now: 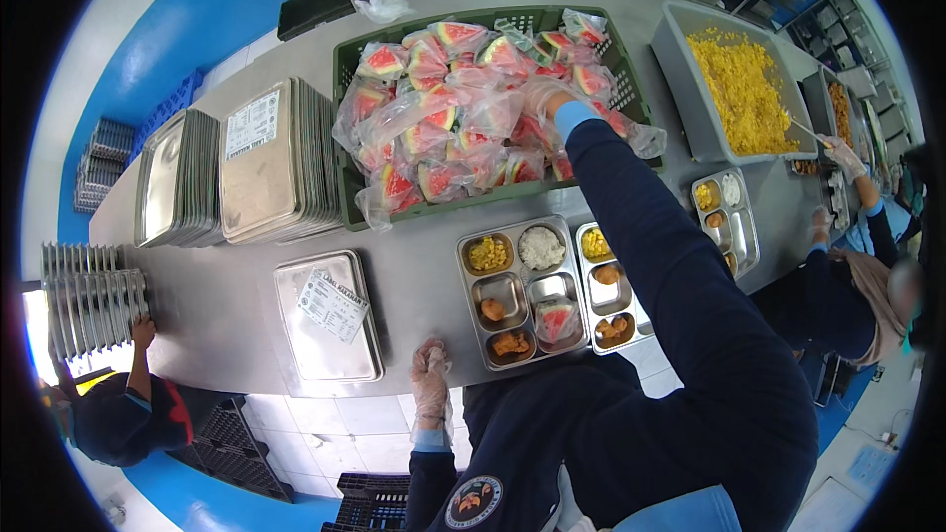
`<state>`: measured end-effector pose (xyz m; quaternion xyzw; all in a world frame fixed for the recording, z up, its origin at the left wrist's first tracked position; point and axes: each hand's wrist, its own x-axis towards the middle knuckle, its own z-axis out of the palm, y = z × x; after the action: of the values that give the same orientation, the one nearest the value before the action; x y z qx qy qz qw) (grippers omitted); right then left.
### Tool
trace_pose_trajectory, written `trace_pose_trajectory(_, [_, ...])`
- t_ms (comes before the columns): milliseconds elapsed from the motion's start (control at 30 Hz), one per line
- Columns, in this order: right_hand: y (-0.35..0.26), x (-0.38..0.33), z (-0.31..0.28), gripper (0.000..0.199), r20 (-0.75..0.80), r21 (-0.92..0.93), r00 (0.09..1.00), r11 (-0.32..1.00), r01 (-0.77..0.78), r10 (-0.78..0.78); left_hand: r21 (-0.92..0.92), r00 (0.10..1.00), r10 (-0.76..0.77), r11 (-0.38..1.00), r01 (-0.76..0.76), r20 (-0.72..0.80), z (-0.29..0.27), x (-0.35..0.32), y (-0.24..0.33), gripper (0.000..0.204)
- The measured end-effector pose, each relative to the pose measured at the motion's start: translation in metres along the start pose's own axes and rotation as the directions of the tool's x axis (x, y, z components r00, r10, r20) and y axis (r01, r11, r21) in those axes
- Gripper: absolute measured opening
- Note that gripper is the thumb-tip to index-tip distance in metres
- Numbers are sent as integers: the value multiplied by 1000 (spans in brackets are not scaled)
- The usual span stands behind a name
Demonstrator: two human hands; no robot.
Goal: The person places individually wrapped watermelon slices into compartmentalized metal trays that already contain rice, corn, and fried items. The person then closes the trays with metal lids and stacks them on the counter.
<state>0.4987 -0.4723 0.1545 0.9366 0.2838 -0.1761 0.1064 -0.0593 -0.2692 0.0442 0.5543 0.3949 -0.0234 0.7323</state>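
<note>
My right hand (545,97), in a clear glove, reaches into a green crate (347,199) piled with bagged watermelon slices (424,133). Its fingers close on one of the bags, partly hidden among them. By the table's near edge, my left hand (431,384) is gloved and closed, with nothing visible in it. Directly in front of me lies a steel compartment tray (529,298) with rice, yellow food, two brown fried pieces and a bagged watermelon slice. A second food tray (585,293) touches its right side, partly covered by my right arm.
Left of the crate stand stacks of lidded steel trays (258,172); nearer lies a labelled lidded tray (317,320). A grey tub (680,89) of yellow food stands at right. One person (857,296) works at the right, another (133,414) handles a tray stack (94,305) at the left.
</note>
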Motion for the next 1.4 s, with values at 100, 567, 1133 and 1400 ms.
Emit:
trace_pose_trajectory(100, [4,-26,-8,45,-48,-116,999,993,-24,19,-24,999,26,999,-25,18,-2,3,1,32])
trace_pose_trajectory(567, [50,-409,15,70,66,964,914,211,-162,399,124,959,276,952,-281,58,53,13,48,33])
trace_pose_trajectory(1133, [-21,-448,236,58,252,733,693,334,-593,676,170,959,242,949,-265,147,100,11,55,38])
trace_pose_trajectory(1400, [60,-456,199,51,-97,438,734,691,-575,672,278,938,326,918,-284,-117,79,12,37,36])
